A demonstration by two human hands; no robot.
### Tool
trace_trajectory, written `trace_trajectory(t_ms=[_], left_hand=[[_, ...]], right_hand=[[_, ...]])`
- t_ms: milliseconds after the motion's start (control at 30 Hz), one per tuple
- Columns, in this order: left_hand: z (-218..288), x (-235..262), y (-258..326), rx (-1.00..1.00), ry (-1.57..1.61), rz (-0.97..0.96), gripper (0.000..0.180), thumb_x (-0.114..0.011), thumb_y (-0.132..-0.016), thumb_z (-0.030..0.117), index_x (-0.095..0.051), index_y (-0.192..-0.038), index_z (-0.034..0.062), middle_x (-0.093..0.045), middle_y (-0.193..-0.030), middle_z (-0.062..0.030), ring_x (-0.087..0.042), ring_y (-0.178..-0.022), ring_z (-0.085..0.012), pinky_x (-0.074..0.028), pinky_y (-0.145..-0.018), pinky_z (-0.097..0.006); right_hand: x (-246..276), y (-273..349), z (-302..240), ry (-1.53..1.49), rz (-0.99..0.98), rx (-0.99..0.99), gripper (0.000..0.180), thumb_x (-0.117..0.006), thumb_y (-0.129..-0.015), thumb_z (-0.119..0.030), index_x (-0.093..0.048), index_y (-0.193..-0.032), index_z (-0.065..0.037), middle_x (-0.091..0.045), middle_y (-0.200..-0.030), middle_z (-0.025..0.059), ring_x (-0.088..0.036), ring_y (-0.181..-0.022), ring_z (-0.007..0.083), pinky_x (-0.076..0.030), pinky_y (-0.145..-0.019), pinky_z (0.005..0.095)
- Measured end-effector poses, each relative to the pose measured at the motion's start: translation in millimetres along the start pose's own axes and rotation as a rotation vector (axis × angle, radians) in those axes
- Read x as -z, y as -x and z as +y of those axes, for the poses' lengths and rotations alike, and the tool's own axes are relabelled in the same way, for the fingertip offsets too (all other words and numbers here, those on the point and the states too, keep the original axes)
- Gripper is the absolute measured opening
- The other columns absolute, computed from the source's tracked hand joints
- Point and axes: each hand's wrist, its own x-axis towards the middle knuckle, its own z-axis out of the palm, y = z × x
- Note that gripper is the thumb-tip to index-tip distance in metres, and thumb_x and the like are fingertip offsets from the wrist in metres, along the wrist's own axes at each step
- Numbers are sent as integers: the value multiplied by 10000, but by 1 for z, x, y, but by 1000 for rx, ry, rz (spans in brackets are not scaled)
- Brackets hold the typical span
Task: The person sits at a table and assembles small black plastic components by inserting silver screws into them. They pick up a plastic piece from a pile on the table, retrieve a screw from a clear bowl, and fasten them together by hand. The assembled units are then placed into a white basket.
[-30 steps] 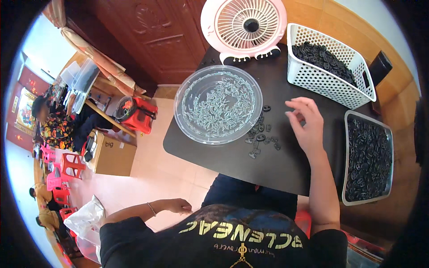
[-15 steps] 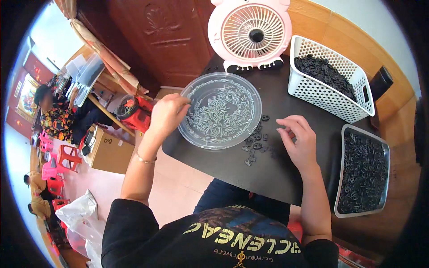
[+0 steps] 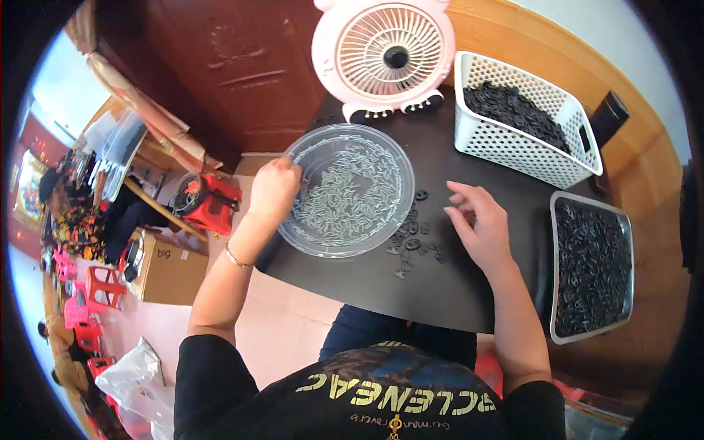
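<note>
A clear round tub [image 3: 405,150] sits on the dark table, its bottom strewn with many small, thin, pale pin-like pieces. At its left rim is my left hand [image 3: 274,189], fingers curled in and closed on the edge. Right of the tub, my right hand [image 3: 480,226] hovers over the table with fingers half bent and the thumb apart; I see nothing in it. Between that hand and the tub lie several small black oval pieces with holes [image 3: 413,244].
A pink animal-shaped fan [image 3: 396,57] stands behind the tub. At the right are a white perforated basket [image 3: 513,155] and a clear-rimmed tray [image 3: 556,293], both full of black pieces. Beyond the table's left edge are a cardboard box [image 3: 172,273], red stools [image 3: 106,287] and other people.
My left hand has come down from above the tub's left side onto its rim, its fingers closing. The view has shifted a little; my right hand stays about where it was.
</note>
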Motion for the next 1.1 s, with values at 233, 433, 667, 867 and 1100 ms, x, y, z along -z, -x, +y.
trace_trajectory(t_ms=[233, 433, 667, 867, 1100], left_hand=[[6, 21, -23, -22, 326, 61, 52, -575, -639, 33, -531, -649, 7, -524, -658, -113, -559, -626, -253, -461, -586, -337], [69, 48, -63, 3, 1340, -111, 78, -564, -749, 17, -494, -719, -1, -599, -767, -70, -569, -700, -90, -462, -637, -217], [121, 46, -86, -47, 1750, -200, 99, -598, -768, 8, -499, -756, 13, -611, -806, -89, -590, -720, -110, -490, -652, -228], [126, 31, -75, 116, 1865, -275, 179, -620, -768, 14, -574, -937, -25, -616, -814, -70, -593, -731, -98, -494, -666, -227], [128, 26, -69, 193, 1871, -286, 128, -628, -763, 22, -626, -886, -15, -626, -832, -66, -588, -741, -100, -479, -683, -215]], right_hand=[[-16, -25, 2, 282, -172, 246, 201, -587, -722, -41, -557, -920, -55, -563, -907, 76, -555, -851, 252, -457, -735, 339], [-27, -28, 13, 348, -240, 197, 124, -576, -712, -52, -562, -834, -73, -575, -835, 47, -533, -840, 241, -451, -738, 350], [-7, -21, 12, 389, -239, 178, 98, -595, -707, -77, -585, -804, -77, -591, -828, 42, -537, -825, 234, -452, -732, 344], [-9, -15, 12, 89, -457, 245, 119, -624, -692, -77, -584, -803, -61, -579, -833, 68, -543, -823, 252, -445, -738, 339], [-8, -14, 15, 97, -469, 102, 120, -615, -709, -71, -603, -829, -61, -575, -836, 78, -568, -778, 252, -462, -696, 327]])
